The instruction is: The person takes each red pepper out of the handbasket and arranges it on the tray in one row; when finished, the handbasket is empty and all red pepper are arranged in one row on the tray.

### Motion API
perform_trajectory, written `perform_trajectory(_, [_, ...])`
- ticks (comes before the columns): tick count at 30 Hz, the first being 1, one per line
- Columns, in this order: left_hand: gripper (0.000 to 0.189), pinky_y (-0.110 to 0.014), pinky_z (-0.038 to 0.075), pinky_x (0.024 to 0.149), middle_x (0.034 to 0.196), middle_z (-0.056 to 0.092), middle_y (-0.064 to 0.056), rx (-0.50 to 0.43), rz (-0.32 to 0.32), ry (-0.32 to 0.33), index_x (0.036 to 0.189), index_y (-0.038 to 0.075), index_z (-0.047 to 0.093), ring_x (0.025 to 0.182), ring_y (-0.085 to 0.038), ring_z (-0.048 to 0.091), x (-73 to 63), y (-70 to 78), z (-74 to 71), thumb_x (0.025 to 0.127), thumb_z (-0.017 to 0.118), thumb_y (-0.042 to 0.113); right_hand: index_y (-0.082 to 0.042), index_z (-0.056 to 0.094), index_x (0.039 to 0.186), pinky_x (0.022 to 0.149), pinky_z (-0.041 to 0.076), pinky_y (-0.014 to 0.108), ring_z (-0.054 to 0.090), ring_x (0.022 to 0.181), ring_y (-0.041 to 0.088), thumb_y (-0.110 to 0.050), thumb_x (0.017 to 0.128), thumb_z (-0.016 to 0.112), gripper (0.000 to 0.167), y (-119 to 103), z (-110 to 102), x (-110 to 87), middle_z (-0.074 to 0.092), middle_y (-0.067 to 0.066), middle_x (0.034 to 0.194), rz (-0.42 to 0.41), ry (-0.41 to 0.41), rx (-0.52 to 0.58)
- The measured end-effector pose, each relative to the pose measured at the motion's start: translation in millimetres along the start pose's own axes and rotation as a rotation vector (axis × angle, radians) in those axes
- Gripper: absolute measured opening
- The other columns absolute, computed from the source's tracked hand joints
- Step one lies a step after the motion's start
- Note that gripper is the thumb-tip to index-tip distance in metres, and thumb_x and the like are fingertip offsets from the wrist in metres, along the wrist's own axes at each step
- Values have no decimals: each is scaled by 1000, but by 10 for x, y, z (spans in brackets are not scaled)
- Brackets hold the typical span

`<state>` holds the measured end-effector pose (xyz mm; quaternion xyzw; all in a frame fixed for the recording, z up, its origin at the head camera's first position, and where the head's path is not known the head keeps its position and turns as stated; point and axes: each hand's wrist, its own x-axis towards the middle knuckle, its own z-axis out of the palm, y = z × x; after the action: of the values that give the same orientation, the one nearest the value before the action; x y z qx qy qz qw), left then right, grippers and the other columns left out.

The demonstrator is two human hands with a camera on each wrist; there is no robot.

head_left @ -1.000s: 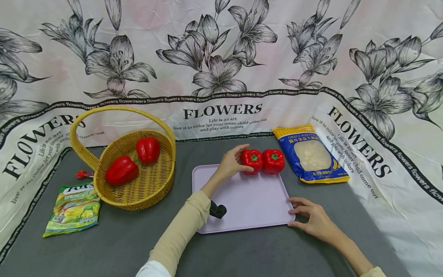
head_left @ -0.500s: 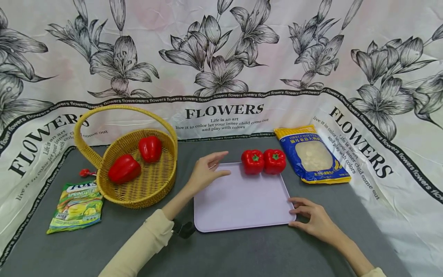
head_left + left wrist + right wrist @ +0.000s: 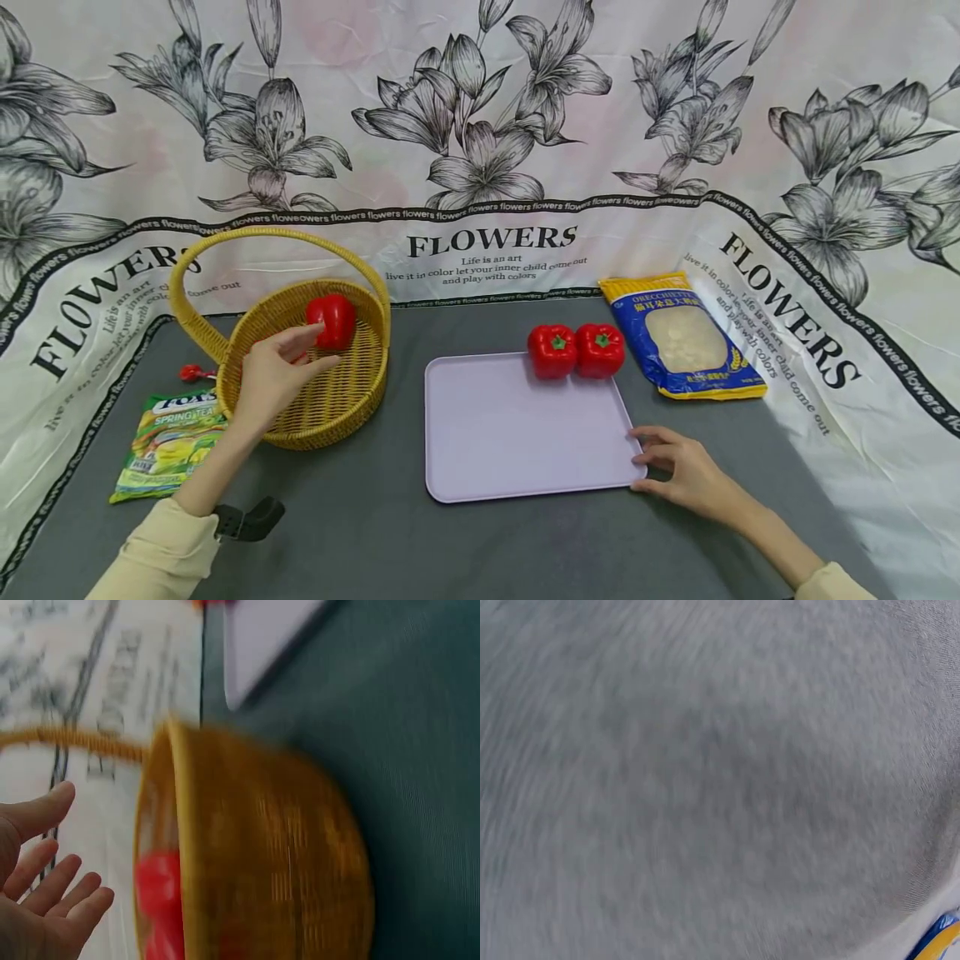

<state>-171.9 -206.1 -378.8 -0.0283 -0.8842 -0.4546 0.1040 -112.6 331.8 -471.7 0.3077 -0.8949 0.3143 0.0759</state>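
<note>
My left hand (image 3: 273,377) reaches over the yellow wicker basket (image 3: 341,429), thumb and fingers spread and holding nothing. A red bell pepper (image 3: 334,322) lies in the basket just beyond its fingertips; the hand mostly hides a second one. In the left wrist view the open hand (image 3: 45,877) is left of the basket's rim, with a red pepper (image 3: 159,889) inside. My right hand (image 3: 686,473) rests its relaxed fingertips at the right edge of the pale lilac tray (image 3: 525,433). Two red bell peppers (image 3: 552,352) sit side by side at the tray's back right corner.
A blue and yellow orecchiette bag (image 3: 684,337) lies at the back right. Left of the basket are a green and yellow candy bag (image 3: 161,450) and a small red item (image 3: 193,372). The basket's tall handle (image 3: 281,232) arches above it. A flowered cloth (image 3: 480,125) hangs behind.
My left hand has left the pepper at the tray's back and swung left over the basket. The right hand stays at the tray's edge. The view has shifted slightly.
</note>
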Motion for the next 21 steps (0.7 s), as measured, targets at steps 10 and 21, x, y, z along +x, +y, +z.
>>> perform_trajectory(10, [56, -56, 46, 92, 125, 57, -28, 163, -125, -7, 128, -3, 58, 112, -47, 55, 124, -268, -354, 82, 77, 22, -13, 72, 76, 67, 54, 14, 61, 88, 12, -10, 57, 91, 27, 5, -49, 11, 62, 13, 107, 60, -18, 57])
perform_trajectory(21, [66, -60, 42, 92, 128, 52, -34, 271, -166, -64, 130, -8, 53, 115, -50, 44, 325, -392, -284, 78, 80, 24, -15, 73, 78, 67, 56, 20, 60, 92, 10, -16, 61, 91, 25, -2, -21, -3, 61, 13, 111, 111, -24, 80])
